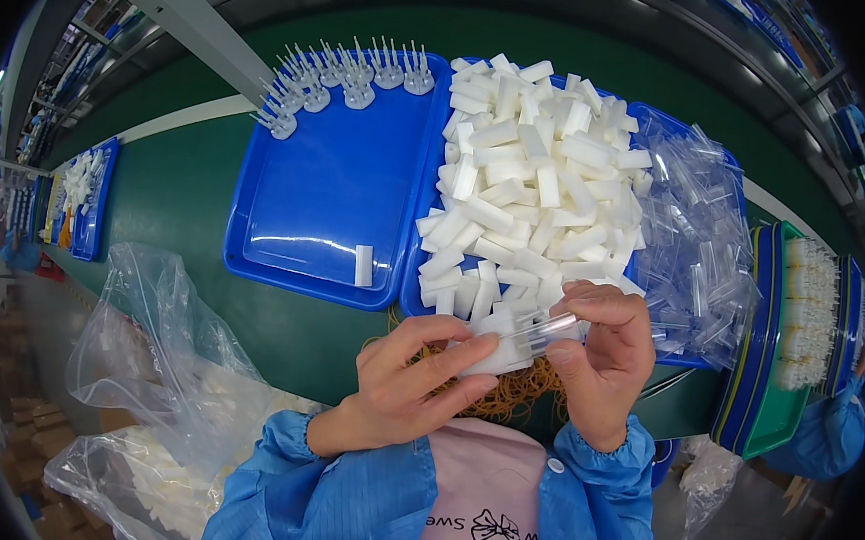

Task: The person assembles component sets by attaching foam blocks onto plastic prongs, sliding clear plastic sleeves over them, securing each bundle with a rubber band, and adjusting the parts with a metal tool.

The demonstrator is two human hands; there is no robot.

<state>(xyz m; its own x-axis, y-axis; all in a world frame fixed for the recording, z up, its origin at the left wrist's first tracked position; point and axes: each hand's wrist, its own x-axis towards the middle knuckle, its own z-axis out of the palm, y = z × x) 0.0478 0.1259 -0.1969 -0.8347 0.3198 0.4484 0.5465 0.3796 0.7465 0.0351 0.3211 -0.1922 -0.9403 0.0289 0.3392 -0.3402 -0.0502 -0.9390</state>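
Both hands work close to the chest, just in front of the near edge of the right blue tray (420, 299), so parts are a short reach away.

Left hand (415, 379): grip closed on a small white foam block (497, 355), thumb under, fingers over the top. It looks like it's holding the block steady as a base.

Right hand (602, 357): grip pinched on a clear plastic tube (541, 330), thumb and forefinger near its end. The tube lies tilted across the top of the block, touching it. Whether it is seated in the block or only resting on it, can't tell.

Layout relative to the right blue tray:
- In it: loose heap of white foam blocks (519, 176), bulk stock, piled toward the near side, within finger reach.
- Spilling over its right side: pile of clear plastic tubes (696, 228), on the same side as the hand that holds the tube.
- Just left of it: left blue tray (283, 250), mostly bare, with one white piece (364, 265) near its front and a row of small pronged parts (346, 78) standing along its far edge.
- Just in front, under the hands: tangle of rubber bands (514, 391) on the green surface (187, 193).
- Right of it: stacked green and blue trays (763, 343) with white pieces packed in rows.
- Left and nearer than it: clear plastic bags (146, 350) below the surface edge.
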